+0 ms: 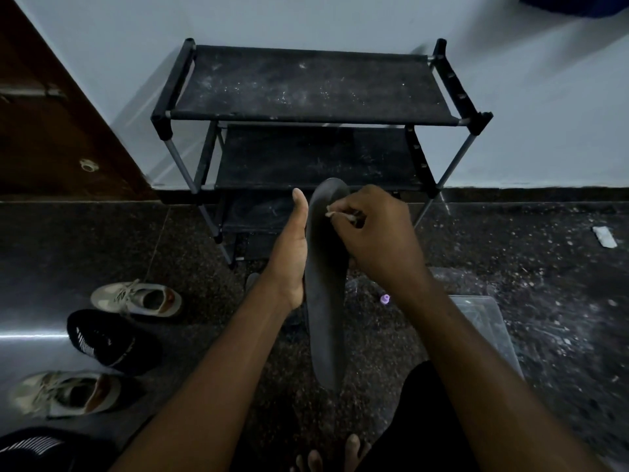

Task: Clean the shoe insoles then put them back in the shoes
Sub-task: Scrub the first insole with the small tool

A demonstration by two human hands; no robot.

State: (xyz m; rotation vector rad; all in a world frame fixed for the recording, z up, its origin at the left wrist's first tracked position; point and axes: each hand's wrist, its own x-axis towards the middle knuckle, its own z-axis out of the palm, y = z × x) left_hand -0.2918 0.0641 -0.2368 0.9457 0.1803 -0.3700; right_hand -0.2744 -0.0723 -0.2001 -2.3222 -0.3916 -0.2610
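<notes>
**Insole held upright as you work its upper end**

Your left hand [289,253] cradles a dark insole [325,301] from its left edge, palm turned toward it, thumb stretched straight up alongside; the fingers pass behind the insole and are hidden, so the hold reads as a clasp around its edge rather than a full fist. Your right hand [377,233] is curled tight, fingers closed on a small pale object [337,212] whose tip touches the insole near its upper, rounded end. What that object is cannot be made out; only a light sliver shows past the knuckles.

The insole stands nearly vertical in front of you, its lower, narrower end hanging free above the speckled dark floor [527,267]. Both forearms reach in from the bottom of the frame, converging on it.

To your left, four shoes lie in a loose column on the floor: a grey sneaker [136,298], a black shoe [102,338], a second grey sneaker [68,393] that is blurred, and a black shoe with white stripes [34,447] cut off by the frame's lower corner. Behind the insole stands a dusty black shoe rack [313,83] against a pale wall [102,46]. A clear plastic container [483,321] sits partly hidden behind your right forearm, with a tiny purple item [385,299] just beside it, too small to identify. Bare toes [340,454] show at the bottom edge.
</notes>
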